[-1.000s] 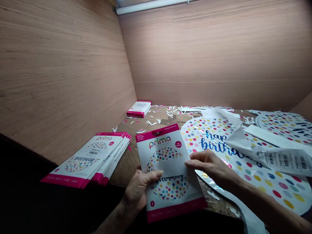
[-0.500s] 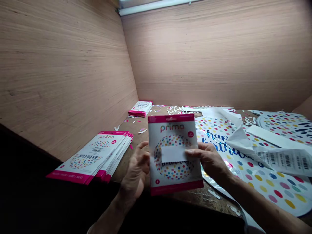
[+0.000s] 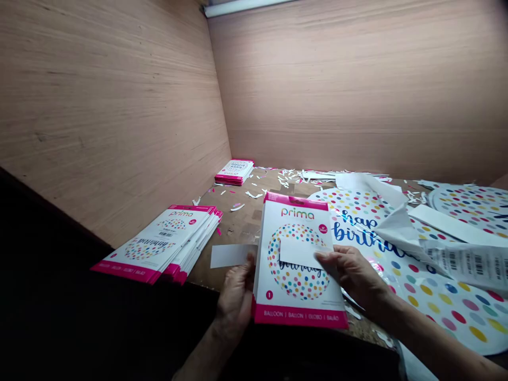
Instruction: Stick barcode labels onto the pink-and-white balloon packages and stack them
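Observation:
A white and pink balloon packet (image 3: 301, 288) is tilted up in front of me, printed with a dotted round balloon. My right hand (image 3: 355, 270) grips its right edge, thumb pressing a blank white slip (image 3: 299, 253) across the printed balloon. At the packet's left edge is my left hand (image 3: 238, 288), fingers closed on a second white slip (image 3: 228, 256) that juts out leftward. Part of those fingers is hidden, so I cannot tell whether they also touch the packet. The packet's left side shows layered edges, like several packets together.
A fanned pile of packets (image 3: 159, 241) lies at the table's left edge, with a smaller stack (image 3: 234, 172) in the back corner. Dotted foil balloons (image 3: 436, 301) and a barcode label strip (image 3: 464, 259) cover the right side. Paper scraps (image 3: 254, 194) litter the table; wooden panels (image 3: 337, 90) enclose it.
The packet has shifted right and slightly down in view. A second white slip now shows in my left hand, whose fingers have closed. My right thumb stays on the front slip.

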### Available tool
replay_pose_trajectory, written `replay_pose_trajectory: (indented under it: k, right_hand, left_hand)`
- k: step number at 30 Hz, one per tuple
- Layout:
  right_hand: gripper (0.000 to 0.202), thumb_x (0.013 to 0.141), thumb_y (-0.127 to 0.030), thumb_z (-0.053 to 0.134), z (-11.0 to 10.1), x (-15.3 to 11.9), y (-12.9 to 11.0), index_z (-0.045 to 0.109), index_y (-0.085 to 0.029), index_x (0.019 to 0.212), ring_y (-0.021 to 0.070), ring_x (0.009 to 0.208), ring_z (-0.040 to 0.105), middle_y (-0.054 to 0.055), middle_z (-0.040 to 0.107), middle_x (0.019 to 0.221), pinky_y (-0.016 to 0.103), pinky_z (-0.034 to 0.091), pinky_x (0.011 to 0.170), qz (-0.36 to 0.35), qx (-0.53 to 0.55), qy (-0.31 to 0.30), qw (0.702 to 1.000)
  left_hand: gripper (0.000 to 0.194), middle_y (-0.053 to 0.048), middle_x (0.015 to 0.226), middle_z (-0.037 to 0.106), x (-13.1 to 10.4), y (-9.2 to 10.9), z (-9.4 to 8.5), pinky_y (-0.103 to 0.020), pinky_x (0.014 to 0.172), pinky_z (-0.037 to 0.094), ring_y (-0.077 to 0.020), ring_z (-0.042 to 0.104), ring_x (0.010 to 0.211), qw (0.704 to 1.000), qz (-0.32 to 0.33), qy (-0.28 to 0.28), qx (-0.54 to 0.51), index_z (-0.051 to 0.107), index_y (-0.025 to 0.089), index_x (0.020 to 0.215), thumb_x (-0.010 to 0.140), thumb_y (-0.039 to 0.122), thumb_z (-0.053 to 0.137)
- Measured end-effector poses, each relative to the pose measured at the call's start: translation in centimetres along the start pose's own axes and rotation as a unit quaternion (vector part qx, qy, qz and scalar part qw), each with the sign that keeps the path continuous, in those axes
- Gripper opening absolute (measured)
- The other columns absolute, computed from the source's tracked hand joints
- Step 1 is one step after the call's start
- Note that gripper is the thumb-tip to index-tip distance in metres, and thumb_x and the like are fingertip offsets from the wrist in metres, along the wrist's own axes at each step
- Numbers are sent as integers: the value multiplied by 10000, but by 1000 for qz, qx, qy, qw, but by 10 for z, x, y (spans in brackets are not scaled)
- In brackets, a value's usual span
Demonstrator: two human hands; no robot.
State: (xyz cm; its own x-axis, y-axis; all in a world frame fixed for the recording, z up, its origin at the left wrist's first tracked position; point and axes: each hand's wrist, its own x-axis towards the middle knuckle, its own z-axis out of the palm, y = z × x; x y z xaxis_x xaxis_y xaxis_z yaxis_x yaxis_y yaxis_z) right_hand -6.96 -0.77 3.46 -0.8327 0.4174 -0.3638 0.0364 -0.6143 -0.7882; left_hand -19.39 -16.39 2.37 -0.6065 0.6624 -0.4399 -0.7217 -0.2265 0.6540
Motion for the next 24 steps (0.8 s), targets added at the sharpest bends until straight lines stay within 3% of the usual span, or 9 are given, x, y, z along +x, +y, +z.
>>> replay_pose_trajectory:
  k: [3, 4, 8, 11, 13, 15, 19, 22, 24]
  right_hand:
    - [144, 601, -226, 726, -3, 7, 21, 660, -139, 695, 251, 661, 655, 85, 694, 713, 352, 532, 635, 38, -16, 21, 999]
    - [145, 609, -240, 721, -2, 10, 27, 656, -136, 687, 246, 644, 654, 87, 692, 702, 343, 532, 603, 54, -37, 30, 997]
    - [179, 646, -311, 689, 5, 20, 33, 623, -145, 628, 206, 537, 631, 84, 675, 626, 279, 494, 445, 104, -174, 51, 978]
    - [278, 650, -392, 665, 7, 27, 27, 543, -176, 524, 187, 378, 552, 70, 614, 483, 271, 409, 332, 149, -323, 55, 933]
    - [367, 684, -482, 606, 7, 28, 25, 512, -182, 495, 189, 350, 528, 82, 595, 468, 282, 380, 337, 142, -455, 34, 878]
    - [422, 713, -553, 547, 8, 26, 26, 547, -166, 548, 226, 444, 572, 118, 615, 547, 310, 398, 411, 55, -610, 37, 790]
    - [365, 783, -448, 536, 9, 17, 40, 606, -150, 981, 278, 738, 594, 145, 639, 843, 358, 419, 594, -177, -786, 99, 584]
    - [237, 854, -270, 472, 6, 15, 48, 600, -245, 1052, 275, 961, 532, 100, 600, 1087, 435, 382, 807, -329, -787, 29, 521]
    - [259, 879, -212, 422, 2, 16, 49, 599, -252, 1064, 256, 1085, 475, 58, 583, 1163, 472, 280, 952, -388, -760, -46, 520]
  left_hand:
    - [285, -47, 473, 587, 4, 10, -12, -329, 597, 456, -238, 608, 595, 970, 124, 86, 193, 560, 131, 521, 664, 350, 673]
    - [309, -37, 434, 550, 5, 12, -15, -314, 575, 436, -231, 590, 566, 934, 168, 113, 295, 535, 147, 489, 696, 355, 631]
    - [223, -42, 443, 499, 10, 12, -17, -323, 627, 377, -247, 564, 582, 714, 266, 160, 627, 501, 183, 494, 716, 184, 526]
    - [139, -79, 517, 528, 14, 7, -14, -362, 684, 359, -285, 573, 633, 675, 267, 151, 671, 506, 178, 540, 649, 93, 516]
    - [86, -124, 587, 557, 15, 3, -12, -387, 695, 353, -318, 574, 668, 660, 266, 142, 688, 533, 160, 593, 640, 90, 514]
    - [88, -175, 646, 576, 14, 0, -13, -401, 680, 352, -341, 569, 687, 620, 273, 130, 724, 562, 129, 642, 664, 90, 486]
    - [255, -207, 723, 591, 11, -1, -15, -398, 633, 361, -345, 559, 715, 459, 266, 88, 843, 602, 63, 767, 756, 69, 347]
    - [276, -180, 812, 598, 10, -1, -16, -387, 663, 378, -323, 546, 790, 407, 264, 75, 871, 595, 62, 848, 778, 59, 328]
    - [262, -163, 839, 602, 11, -1, -16, -372, 686, 389, -299, 546, 806, 406, 264, 72, 872, 587, 70, 867, 775, 51, 342]
